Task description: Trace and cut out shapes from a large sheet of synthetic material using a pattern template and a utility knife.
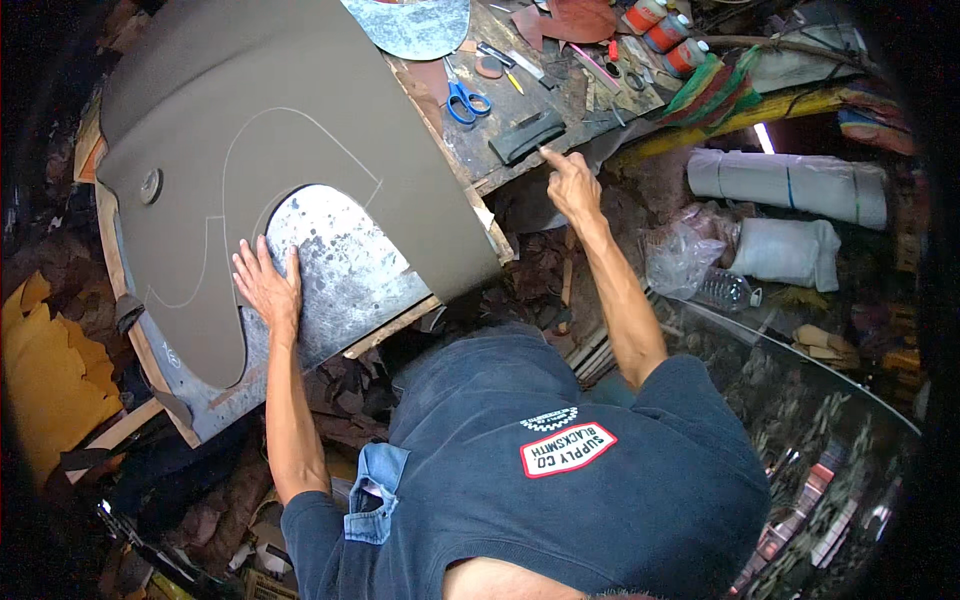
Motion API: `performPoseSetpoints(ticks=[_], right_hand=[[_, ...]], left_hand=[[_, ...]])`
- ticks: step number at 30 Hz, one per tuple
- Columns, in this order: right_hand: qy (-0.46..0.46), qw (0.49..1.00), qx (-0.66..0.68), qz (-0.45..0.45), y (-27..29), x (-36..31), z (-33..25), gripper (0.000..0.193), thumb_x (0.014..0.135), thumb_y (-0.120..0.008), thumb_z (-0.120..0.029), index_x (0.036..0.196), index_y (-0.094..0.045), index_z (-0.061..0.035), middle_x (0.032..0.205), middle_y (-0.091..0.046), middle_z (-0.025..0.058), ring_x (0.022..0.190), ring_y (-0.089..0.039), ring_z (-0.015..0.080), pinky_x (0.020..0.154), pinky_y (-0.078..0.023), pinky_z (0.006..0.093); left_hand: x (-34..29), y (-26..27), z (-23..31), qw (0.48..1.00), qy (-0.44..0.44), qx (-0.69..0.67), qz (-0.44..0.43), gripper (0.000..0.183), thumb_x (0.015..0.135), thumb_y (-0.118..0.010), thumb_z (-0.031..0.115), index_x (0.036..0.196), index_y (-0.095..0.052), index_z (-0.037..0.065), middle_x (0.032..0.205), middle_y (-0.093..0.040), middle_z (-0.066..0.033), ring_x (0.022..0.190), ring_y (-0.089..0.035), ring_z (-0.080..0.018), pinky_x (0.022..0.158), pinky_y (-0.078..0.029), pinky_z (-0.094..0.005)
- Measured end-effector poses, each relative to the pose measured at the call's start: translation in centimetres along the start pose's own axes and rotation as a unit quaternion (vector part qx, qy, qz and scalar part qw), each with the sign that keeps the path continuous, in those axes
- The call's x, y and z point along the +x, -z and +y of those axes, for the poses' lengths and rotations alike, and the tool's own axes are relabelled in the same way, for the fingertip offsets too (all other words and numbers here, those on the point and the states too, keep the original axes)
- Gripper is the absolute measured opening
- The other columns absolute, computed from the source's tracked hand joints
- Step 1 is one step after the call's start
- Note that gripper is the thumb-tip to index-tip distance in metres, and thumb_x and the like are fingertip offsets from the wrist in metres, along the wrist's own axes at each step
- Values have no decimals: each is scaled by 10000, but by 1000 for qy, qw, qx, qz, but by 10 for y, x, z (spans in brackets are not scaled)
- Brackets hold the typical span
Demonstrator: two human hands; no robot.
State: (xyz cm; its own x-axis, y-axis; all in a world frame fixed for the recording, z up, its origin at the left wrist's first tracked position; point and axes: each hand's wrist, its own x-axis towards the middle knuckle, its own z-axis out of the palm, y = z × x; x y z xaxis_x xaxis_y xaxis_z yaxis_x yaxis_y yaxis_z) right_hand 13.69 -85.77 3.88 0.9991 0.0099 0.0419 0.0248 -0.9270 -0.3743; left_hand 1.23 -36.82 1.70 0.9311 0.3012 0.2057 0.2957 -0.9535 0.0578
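A large grey-brown sheet [330, 130], leather-like, covers most of the worktable and has pale curved outlines drawn on it. Its near edge has a rounded cut-out that bares the mottled metal tabletop [345, 255]. My left hand [268, 285] lies flat with fingers spread at the cut edge, partly on the sheet. On the wooden bench to the right is a flat dark block-like object [527, 137]. My right hand [572, 187] reaches to its near end, index finger stretched out and the others curled, with nothing visible in it. A round metal piece [151, 186] sits on the sheet at left.
Blue-handled scissors [467, 102], a yellow pencil [514, 83] and a cutter knife [532, 69] lie on the bench [590, 105]. Several orange-and-white bottles [665, 33] stand behind. White wrapped rolls [788, 187] and a clear plastic bottle [725, 290] are at right; yellow leather [60, 370] is at left.
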Motion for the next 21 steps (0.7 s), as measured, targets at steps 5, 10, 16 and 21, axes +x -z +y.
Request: performPoseSetpoints(ticks=[5,10,16,21], right_hand=[[24,1000,19,-1,-2,-3,-3,428,824,-578,-68,1182,-690,-275,909,-572,144,855,-619,371,761,-517,476],[105,994,-2,-2,3,-14,-17,430,816,-561,-41,1175,-698,-234,872,-570,126,830,-621,354,722,-518,468],[60,998,0,3,2,-10,-14,449,825,-556,-51,1192,-693,-271,894,-575,122,815,-620,339,735,-527,455],[-10,1000,-5,-5,6,3,0,465,815,-559,-42,1198,-690,-272,925,-582,129,852,-634,339,758,-531,458]], left_hand=[[-1,-1,-2,1000,5,-5,4,650,927,-567,513,1429,-459,114,1532,-341,-188,1428,-275,-412,1158,-212,-556],[-1,-3,-3,1000,4,-5,3,649,930,-561,519,1435,-457,124,1536,-342,-177,1428,-275,-410,1161,-205,-550],[0,-3,-4,1000,3,4,4,640,934,-556,514,1434,-459,127,1538,-339,-178,1427,-276,-412,1159,-209,-553],[-2,-4,-2,1000,-5,-10,12,645,933,-558,513,1432,-460,117,1538,-339,-178,1428,-276,-411,1157,-210,-558]])
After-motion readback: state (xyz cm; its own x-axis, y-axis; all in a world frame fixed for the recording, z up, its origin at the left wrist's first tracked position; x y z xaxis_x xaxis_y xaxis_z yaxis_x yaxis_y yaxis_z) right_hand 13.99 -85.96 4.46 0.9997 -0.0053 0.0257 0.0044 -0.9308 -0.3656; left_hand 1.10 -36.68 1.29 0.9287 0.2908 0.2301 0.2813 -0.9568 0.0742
